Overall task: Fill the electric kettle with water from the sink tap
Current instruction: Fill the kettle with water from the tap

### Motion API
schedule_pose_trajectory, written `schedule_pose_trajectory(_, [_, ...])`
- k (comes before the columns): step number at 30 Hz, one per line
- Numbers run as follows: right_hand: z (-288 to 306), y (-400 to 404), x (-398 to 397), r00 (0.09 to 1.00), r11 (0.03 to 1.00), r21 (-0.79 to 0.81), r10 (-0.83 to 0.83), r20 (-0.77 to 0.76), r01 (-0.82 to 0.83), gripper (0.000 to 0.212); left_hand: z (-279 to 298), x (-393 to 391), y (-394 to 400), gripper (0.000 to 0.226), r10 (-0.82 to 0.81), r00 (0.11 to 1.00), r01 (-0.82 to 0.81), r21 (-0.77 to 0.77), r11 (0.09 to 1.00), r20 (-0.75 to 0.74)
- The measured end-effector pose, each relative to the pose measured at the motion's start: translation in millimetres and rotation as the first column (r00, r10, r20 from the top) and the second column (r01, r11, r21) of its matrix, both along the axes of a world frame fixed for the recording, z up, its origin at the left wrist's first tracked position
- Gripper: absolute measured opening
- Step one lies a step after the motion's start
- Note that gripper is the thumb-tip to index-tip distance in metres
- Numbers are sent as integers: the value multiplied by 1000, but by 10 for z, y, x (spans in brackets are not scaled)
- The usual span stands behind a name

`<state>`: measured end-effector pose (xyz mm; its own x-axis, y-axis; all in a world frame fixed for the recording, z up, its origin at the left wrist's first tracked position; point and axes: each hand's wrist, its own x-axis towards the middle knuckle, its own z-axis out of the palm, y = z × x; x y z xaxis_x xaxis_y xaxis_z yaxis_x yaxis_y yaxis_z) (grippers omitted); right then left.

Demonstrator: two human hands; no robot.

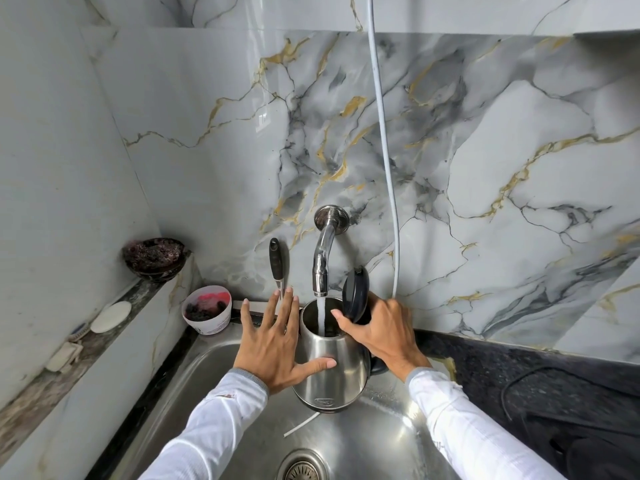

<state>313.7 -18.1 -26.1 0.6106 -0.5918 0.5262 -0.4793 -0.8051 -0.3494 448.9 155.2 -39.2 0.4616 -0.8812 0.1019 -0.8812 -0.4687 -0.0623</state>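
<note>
A steel electric kettle hangs over the sink, tilted a little, with its black lid flipped up. Water runs from the chrome wall tap straight into the kettle's mouth. My right hand grips the kettle's black handle on the right side, thumb near the rim. My left hand lies flat against the kettle's left side, fingers spread, thumb across the steel body.
A black-handled utensil leans on the marble wall left of the tap. A white cup with dark scraps stands at the sink's back left corner. A dark bowl and a white disc sit on the left ledge. A white hose hangs down the wall. Black cord lies on the dark counter.
</note>
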Motion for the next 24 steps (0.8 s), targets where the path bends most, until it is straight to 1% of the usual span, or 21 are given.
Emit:
schedule_pose_trajectory(3, [4, 6, 21, 1000, 1000, -5, 9, 26, -8, 73, 3, 26, 6, 134, 6, 1000, -6, -2, 1000, 12])
schedule_pose_trajectory(7, [14, 12, 64, 1000, 1000, 13, 24, 19, -25, 73, 7, 59, 21, 134, 3, 1000, -3, -13, 1000, 16])
schedule_pose_trajectory(14, [30, 36, 76, 998, 998, -63, 27, 65, -23, 67, 0, 89, 23, 136, 21, 999, -21, 13, 1000, 29])
schedule_pose_trajectory(24, [43, 16, 59, 999, 1000, -4, 24, 21, -24, 73, 17, 62, 35, 134, 8, 1000, -8, -5, 1000, 20])
